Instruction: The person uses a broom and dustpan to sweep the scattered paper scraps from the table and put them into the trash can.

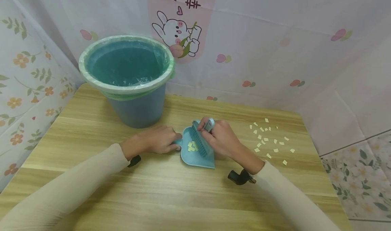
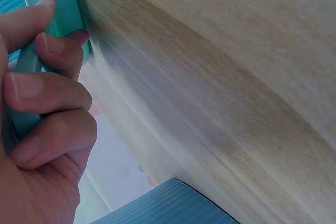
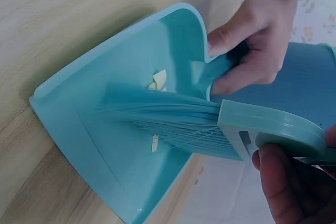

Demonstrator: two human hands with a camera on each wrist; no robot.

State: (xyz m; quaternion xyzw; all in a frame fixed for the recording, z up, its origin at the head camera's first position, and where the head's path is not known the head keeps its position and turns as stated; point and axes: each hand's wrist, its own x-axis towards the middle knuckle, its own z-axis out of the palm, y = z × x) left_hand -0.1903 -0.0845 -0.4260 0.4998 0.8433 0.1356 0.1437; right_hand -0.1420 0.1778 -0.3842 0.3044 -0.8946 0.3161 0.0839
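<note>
blue dustpan (image 1: 198, 160): left hand (image 1: 162, 139) grips its handle (image 1: 178, 142), presumably steadying it. right hand (image 1: 222, 137) grips brush (image 3: 273, 121), bristles (image 3: 173, 114) beside pale scraps (image 1: 191, 149).

1. the bucket (image 1: 137, 110) blocks me beyond my left hand (image 1: 160, 139).
2. my brush (image 1: 200, 142) and right hand (image 1: 221, 137) bar the dustpan (image 1: 193, 159) from the right.
3. i could pass over the near tabletop (image 1: 171, 193) between my sleeves (image 1: 73, 183).

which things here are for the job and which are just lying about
In the job:
light blue plastic dustpan, in left hand
light blue bristled brush, in right hand
small flat yellowish bits, in the dustpan and on the wood-grain table
round blue lined bin, probably

Only background:
white rabbit-print cloth
white cloth with orange flowers
</note>
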